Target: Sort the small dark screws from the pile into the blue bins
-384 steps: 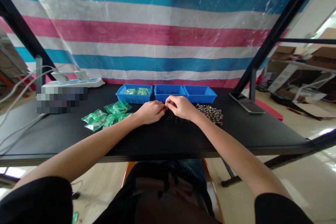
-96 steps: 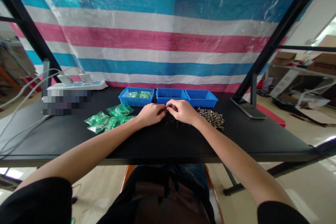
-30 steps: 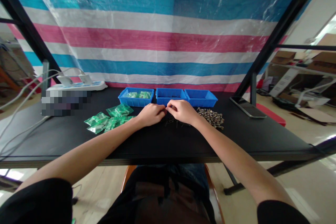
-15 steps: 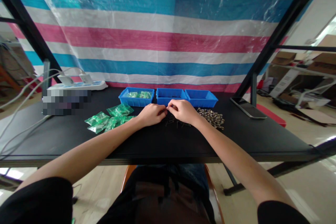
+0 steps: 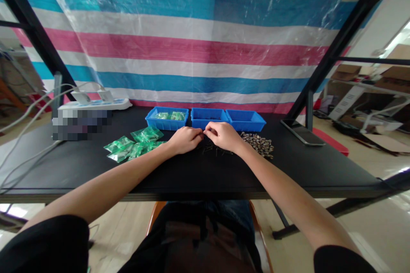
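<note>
Pinches with left hand [image 5: 185,140] and right hand [image 5: 222,135] nearly touching over black counter [image 5: 192,175], with each grip almost closed; cannot tell on what, if anything. Has thin dark pins [image 5: 216,150] loose beneath right hand, long axes pointing several ways.

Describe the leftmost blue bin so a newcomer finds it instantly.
Start at the black table, in front of the striped sheet. Along the table's far side, three blue bins stand in a row; take the left-end bin, beyond the left hand. It alone shows green packets inside; its neighbours show none.
</note>
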